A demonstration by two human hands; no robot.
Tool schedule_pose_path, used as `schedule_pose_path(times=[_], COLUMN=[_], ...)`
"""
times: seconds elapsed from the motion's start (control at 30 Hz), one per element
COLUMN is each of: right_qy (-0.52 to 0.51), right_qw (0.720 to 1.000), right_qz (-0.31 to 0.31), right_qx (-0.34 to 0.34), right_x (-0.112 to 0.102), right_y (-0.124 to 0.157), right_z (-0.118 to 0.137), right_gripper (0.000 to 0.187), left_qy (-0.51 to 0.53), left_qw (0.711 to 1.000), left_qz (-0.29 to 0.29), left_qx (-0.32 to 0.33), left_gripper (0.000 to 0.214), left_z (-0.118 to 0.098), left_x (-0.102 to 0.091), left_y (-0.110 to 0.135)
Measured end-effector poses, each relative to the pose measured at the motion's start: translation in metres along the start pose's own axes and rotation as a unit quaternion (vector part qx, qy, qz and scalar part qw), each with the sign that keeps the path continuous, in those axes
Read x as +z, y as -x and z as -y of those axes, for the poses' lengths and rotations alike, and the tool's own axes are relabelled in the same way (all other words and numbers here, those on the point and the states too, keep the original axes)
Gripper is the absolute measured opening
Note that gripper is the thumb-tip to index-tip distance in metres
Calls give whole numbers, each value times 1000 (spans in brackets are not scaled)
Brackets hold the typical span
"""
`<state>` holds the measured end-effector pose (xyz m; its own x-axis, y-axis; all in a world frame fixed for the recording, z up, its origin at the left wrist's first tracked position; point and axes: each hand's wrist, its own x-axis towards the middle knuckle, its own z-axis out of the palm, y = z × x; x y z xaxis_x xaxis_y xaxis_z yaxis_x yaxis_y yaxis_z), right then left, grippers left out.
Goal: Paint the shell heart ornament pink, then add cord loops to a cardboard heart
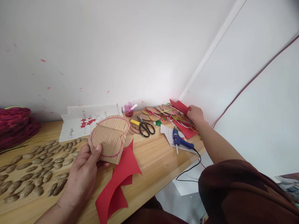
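Observation:
In my left hand (85,168) is a piece of brown cardboard (108,137) with a purple heart outline drawn on it; the thumb presses its near face. Cut scraps of red paper (123,168) lie beneath and to the right of that hand. My right hand (195,114) reaches to the far right corner, its fingers closed on a folded sheet of red paper (181,107). Below it are strings, brown cardboard pieces (149,113) and another red sheet (187,129). A blue glue gun (181,140) rests on white paper nearer to me.
Black-handled scissors (146,126) lie beside a yellow cutter (135,123). Behind them stands a cup of purple paint (129,109). Many peanuts (38,161) cover the left side. Red stars (87,122) sit on a white sheet (77,113). The glue gun's cord (199,160) hangs over the table edge.

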<state>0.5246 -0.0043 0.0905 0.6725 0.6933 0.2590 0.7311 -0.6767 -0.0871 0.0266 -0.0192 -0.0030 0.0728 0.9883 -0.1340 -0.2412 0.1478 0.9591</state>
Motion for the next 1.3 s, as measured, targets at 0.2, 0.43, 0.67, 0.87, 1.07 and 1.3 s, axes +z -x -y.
schedule_pose_path(times=[0.2,0.43,0.67,0.87,1.07,1.3], right_qy=[10,27,6,20,-5,-79], right_qw=[997,999,997,989,988,990], right_qz=[-69,-30,81,147,155,105], right_qx=[17,26,-7,3,26,48], right_x=[-8,-2,12,18,26,24], right_y=[3,2,-13,-19,-16,-18], right_z=[0,11,14,3,-9,-19], right_gripper=[38,32,36,36,35,38], left_qy=[-3,-15,-2,-10,-26,-29], left_qw=[1000,1000,1000,1000,999,999], left_qz=[-2,1,-1,1,15,8], left_qx=[-5,0,-9,-6,-9,-20], left_gripper=[55,55,57,56,58,66], left_z=[-4,-3,-5,-4,-4,-5], left_x=[2,0,1,2,1,3], left_y=[2,0,1,0,0,0])
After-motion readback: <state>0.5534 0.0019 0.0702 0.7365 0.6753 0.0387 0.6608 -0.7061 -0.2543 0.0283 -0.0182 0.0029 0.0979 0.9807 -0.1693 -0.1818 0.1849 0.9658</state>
